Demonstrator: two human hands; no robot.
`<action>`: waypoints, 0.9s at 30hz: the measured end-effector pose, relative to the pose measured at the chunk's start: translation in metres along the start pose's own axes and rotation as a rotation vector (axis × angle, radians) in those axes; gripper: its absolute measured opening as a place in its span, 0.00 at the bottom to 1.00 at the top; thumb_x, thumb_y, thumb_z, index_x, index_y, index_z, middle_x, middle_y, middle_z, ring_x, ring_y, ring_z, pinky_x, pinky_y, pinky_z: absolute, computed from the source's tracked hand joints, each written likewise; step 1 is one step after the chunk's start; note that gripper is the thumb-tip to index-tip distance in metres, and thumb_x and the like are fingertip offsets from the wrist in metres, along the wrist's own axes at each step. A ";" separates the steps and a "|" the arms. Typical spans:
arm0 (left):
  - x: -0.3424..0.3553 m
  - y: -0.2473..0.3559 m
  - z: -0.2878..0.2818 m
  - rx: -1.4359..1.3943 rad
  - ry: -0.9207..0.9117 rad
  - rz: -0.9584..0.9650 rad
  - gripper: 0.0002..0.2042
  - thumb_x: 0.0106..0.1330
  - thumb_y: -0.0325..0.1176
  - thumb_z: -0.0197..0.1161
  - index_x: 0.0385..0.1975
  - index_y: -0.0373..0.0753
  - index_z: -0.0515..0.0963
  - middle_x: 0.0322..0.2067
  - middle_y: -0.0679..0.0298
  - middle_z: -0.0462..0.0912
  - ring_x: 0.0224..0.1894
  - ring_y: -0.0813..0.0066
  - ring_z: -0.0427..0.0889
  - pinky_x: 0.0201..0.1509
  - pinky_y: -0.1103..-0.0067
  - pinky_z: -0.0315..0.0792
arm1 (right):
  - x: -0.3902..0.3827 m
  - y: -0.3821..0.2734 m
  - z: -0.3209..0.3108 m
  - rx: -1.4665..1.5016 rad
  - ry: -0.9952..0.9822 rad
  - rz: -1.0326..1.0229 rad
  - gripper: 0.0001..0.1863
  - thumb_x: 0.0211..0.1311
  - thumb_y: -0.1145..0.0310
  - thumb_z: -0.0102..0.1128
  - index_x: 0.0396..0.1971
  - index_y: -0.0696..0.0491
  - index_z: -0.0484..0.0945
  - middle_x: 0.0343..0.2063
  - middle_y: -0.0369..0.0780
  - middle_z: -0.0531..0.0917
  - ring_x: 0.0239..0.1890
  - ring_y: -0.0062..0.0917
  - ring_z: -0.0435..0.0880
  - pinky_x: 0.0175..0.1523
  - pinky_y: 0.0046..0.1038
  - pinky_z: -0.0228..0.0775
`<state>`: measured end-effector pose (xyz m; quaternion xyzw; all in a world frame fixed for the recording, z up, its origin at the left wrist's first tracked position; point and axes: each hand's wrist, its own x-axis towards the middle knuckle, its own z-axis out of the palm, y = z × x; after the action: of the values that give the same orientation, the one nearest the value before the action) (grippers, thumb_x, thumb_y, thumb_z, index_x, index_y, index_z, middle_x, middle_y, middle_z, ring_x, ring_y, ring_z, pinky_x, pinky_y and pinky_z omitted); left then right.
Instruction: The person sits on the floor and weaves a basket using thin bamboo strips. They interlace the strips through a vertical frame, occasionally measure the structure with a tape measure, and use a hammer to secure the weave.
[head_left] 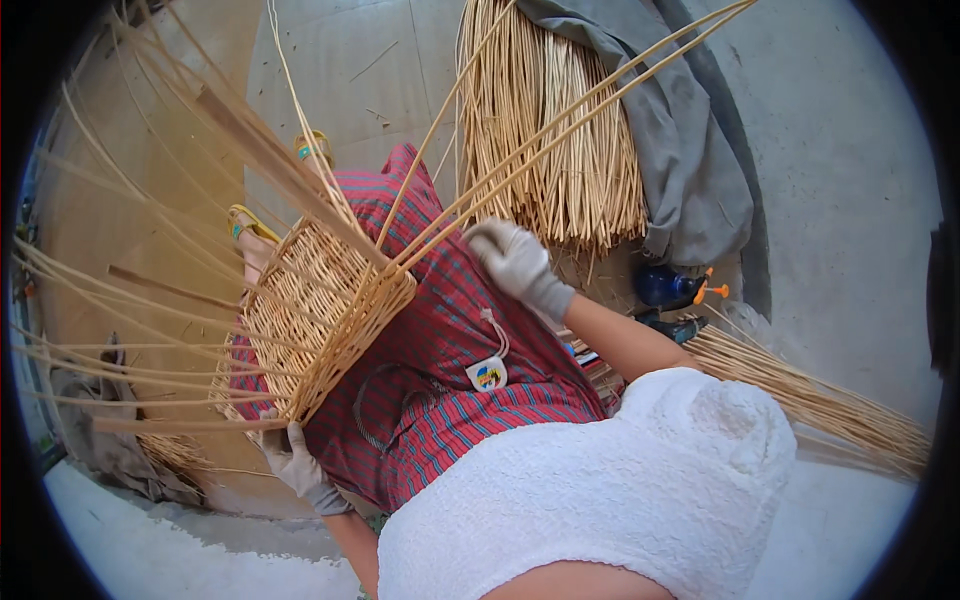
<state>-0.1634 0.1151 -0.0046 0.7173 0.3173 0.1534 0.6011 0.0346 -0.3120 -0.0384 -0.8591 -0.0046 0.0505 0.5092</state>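
White cloth (590,480) foremost, left hand (293,464) pinches basket edge (345,345); right hand (512,262), grip unclear, sits just apart.

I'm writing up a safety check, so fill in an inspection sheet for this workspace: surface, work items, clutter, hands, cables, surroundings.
Surface: checked cloth over the lap.
Work items: unfinished basket on the lap, long canes and flat wooden strips sticking out.
Clutter: cane bundle beside grey cloth; blue container with orange parts; second cane bundle at right.
Hands: left hand, gloved, at the basket's lower corner; right hand, gloved, near the upright canes, contact unclear.
Cables: nothing seen.
Surroundings: hard floor with small scraps; yellow sandals on the feet.
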 end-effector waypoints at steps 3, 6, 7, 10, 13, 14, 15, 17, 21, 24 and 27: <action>-0.001 -0.008 -0.008 -0.069 -0.021 0.011 0.25 0.73 0.20 0.62 0.70 0.32 0.68 0.65 0.55 0.76 0.67 0.65 0.74 0.74 0.70 0.66 | 0.047 0.130 0.013 -0.668 0.117 0.275 0.37 0.65 0.52 0.66 0.70 0.51 0.65 0.45 0.55 0.85 0.50 0.49 0.85 0.62 0.46 0.74; -0.004 0.012 0.005 -0.096 -0.026 -0.049 0.25 0.74 0.23 0.62 0.70 0.32 0.68 0.65 0.54 0.75 0.68 0.63 0.73 0.74 0.69 0.66 | 0.080 0.191 0.018 -0.519 -0.065 0.549 0.37 0.64 0.49 0.65 0.67 0.54 0.69 0.47 0.56 0.85 0.52 0.49 0.84 0.64 0.45 0.73; -0.004 0.021 0.015 -0.066 0.027 0.029 0.23 0.75 0.24 0.62 0.68 0.32 0.69 0.65 0.53 0.76 0.68 0.63 0.74 0.73 0.70 0.66 | 0.089 0.206 0.014 -0.506 -0.115 0.539 0.34 0.66 0.49 0.64 0.64 0.57 0.72 0.47 0.55 0.85 0.50 0.48 0.85 0.61 0.44 0.75; -0.023 0.039 0.043 0.117 0.175 0.255 0.19 0.76 0.26 0.61 0.64 0.31 0.72 0.63 0.50 0.76 0.65 0.62 0.76 0.71 0.71 0.68 | 0.098 0.204 -0.007 -0.020 -0.250 0.576 0.21 0.74 0.55 0.57 0.51 0.59 0.80 0.35 0.40 0.85 0.30 0.26 0.83 0.35 0.25 0.76; -0.060 0.062 0.071 0.276 0.040 0.175 0.15 0.77 0.28 0.58 0.59 0.31 0.74 0.58 0.50 0.78 0.57 0.65 0.81 0.63 0.72 0.74 | 0.042 0.060 -0.031 0.909 -0.524 0.738 0.16 0.77 0.59 0.56 0.51 0.56 0.80 0.25 0.30 0.77 0.22 0.11 0.72 0.25 0.11 0.64; -0.061 0.086 0.097 0.171 -0.193 0.015 0.13 0.78 0.29 0.57 0.58 0.32 0.75 0.55 0.51 0.80 0.53 0.68 0.82 0.59 0.73 0.76 | 0.028 0.042 -0.037 1.258 -1.014 0.847 0.15 0.76 0.60 0.58 0.50 0.56 0.79 0.26 0.32 0.80 0.23 0.13 0.75 0.26 0.15 0.69; -0.060 0.096 0.117 -0.015 -0.421 -0.168 0.13 0.78 0.30 0.57 0.57 0.32 0.76 0.52 0.53 0.81 0.49 0.68 0.83 0.56 0.73 0.77 | -0.006 -0.043 -0.040 0.733 -0.959 0.585 0.16 0.76 0.59 0.59 0.49 0.57 0.79 0.30 0.35 0.84 0.25 0.17 0.80 0.29 0.19 0.74; -0.068 0.106 0.157 -0.189 -0.801 -0.276 0.13 0.78 0.30 0.57 0.57 0.32 0.76 0.47 0.56 0.84 0.44 0.70 0.85 0.52 0.75 0.79 | -0.066 -0.089 -0.013 0.593 -1.268 0.375 0.17 0.77 0.57 0.55 0.49 0.57 0.81 0.39 0.38 0.88 0.32 0.21 0.86 0.36 0.23 0.80; -0.064 0.115 0.154 0.169 -1.009 -0.076 0.12 0.74 0.27 0.60 0.54 0.34 0.79 0.43 0.56 0.88 0.41 0.70 0.87 0.50 0.75 0.79 | -0.084 -0.107 0.023 0.317 -1.381 0.372 0.16 0.77 0.58 0.56 0.50 0.55 0.82 0.40 0.35 0.87 0.34 0.19 0.86 0.38 0.22 0.80; -0.062 0.105 0.087 0.368 -0.867 0.229 0.10 0.70 0.25 0.63 0.50 0.37 0.82 0.40 0.56 0.87 0.39 0.65 0.87 0.47 0.72 0.80 | -0.057 -0.117 0.027 0.358 -1.237 0.450 0.18 0.78 0.61 0.55 0.59 0.55 0.78 0.43 0.38 0.85 0.42 0.23 0.86 0.44 0.25 0.81; -0.052 0.078 0.015 0.642 -0.635 0.518 0.15 0.56 0.25 0.70 0.44 0.45 0.86 0.35 0.62 0.84 0.41 0.58 0.83 0.54 0.64 0.76 | -0.048 -0.117 0.056 0.844 -0.956 0.254 0.24 0.79 0.57 0.54 0.65 0.56 0.73 0.55 0.43 0.80 0.57 0.27 0.81 0.60 0.31 0.76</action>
<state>-0.1722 0.0645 0.0755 0.9317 -0.0374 -0.0330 0.3598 -0.0131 -0.2097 0.0416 -0.4620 -0.1086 0.4844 0.7349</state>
